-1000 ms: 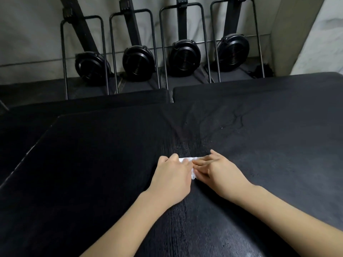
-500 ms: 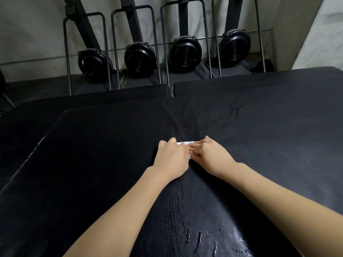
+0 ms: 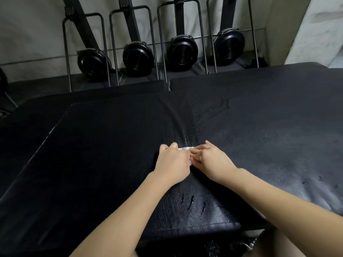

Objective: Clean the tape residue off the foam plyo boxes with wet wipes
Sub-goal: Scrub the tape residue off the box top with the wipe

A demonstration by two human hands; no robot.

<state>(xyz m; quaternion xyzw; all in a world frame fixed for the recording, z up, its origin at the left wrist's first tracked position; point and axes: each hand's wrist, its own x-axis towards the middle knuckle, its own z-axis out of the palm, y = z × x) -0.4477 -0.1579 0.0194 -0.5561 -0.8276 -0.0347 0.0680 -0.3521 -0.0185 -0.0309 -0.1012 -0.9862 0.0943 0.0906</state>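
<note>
Both hands have pushed the wet wipe (image 3: 186,148) farther up the foam plyo box (image 3: 104,145).
Your left hand (image 3: 172,162) and right hand (image 3: 211,160) pinch it; it's limp, so keep it bunched.

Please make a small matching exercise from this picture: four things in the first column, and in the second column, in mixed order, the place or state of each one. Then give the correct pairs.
Column 1
1. wet wipe
2. left hand
3. rowing machines
4. top plyo box

Column 2
A. standing upright in a row along the back wall
B. black, with wet streaks near its front edge
C. white, bunched between the two hands
D. fingers curled, gripping the wipe from its left side

Pairs: 1-C, 2-D, 3-A, 4-B
</note>
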